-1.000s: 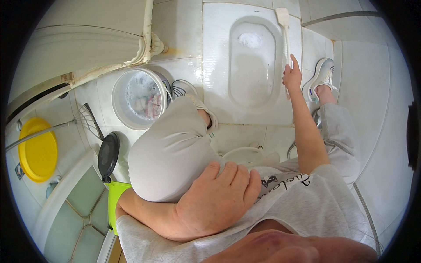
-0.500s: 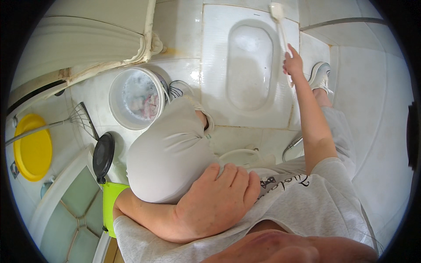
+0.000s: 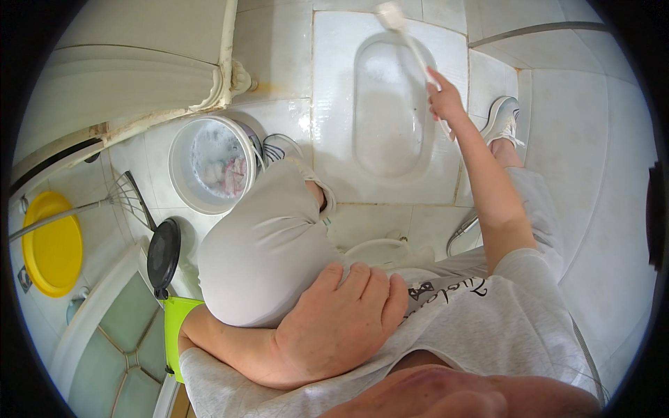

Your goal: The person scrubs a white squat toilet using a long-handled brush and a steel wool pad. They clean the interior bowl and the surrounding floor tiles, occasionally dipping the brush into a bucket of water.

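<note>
My right hand (image 3: 446, 102) is closed around the handle of a white long-handled toilet brush (image 3: 417, 54). The brush reaches away across the right side of a white squat toilet (image 3: 333, 125). Its head, blurred by motion, is at the far rim of the bowl; whether it touches the ceramic I cannot tell. Some foam and water show inside the bowl. My left hand (image 3: 343, 322) lies over my lap beside my bent knee, fingers loosely bent and slightly apart, holding nothing. Its palm side is hidden.
Left of the toilet stands a white bucket (image 3: 182, 189) of sudsy water with pinkish cloth. Farther left are a yellow basin (image 3: 54, 254), a wire-headed metal pole (image 3: 63, 219), a black round lid (image 3: 164, 254) and a green container (image 3: 178, 320). A shower hose (image 3: 456, 237) lies behind the toilet.
My right hand has moved left, swinging the brush head from beyond the toilet's right corner to the far rim of the bowl. My left hand stays on my lap.
</note>
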`<state>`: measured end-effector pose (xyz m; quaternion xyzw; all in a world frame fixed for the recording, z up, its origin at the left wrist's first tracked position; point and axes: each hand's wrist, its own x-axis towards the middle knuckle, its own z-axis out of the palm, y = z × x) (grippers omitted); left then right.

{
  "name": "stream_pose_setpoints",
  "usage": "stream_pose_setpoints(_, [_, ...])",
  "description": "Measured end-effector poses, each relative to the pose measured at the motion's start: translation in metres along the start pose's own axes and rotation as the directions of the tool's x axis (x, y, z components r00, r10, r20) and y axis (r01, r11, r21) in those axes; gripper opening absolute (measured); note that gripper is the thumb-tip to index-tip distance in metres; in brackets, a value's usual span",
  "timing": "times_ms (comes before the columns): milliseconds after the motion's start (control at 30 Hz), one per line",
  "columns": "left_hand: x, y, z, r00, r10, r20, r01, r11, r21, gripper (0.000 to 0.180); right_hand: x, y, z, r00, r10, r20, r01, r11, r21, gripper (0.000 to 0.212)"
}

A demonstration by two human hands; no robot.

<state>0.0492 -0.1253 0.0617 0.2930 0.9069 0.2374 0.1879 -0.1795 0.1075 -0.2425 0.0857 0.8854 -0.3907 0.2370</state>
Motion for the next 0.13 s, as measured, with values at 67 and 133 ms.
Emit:
stream_pose_setpoints(67, [0.0010, 0.0004, -0.0009, 1.000, -0.004, 0.003, 0.004, 1.000, 0.008, 0.032, -0.0005, -0.0043, -0.0022, 0.996, 0.047, 0.080, -0.047, 0.999, 0.007, 0.039])
stream_pose_setpoints(133, [0.0012, 0.0007, -0.0011, 1.000, -0.016, 0.014, 0.016, 1.000, 0.013, 0.032, -0.0005, -0.0106, -0.0036, 0.989, 0.070, 0.128, -0.072, 0.997, 0.014, 0.039])
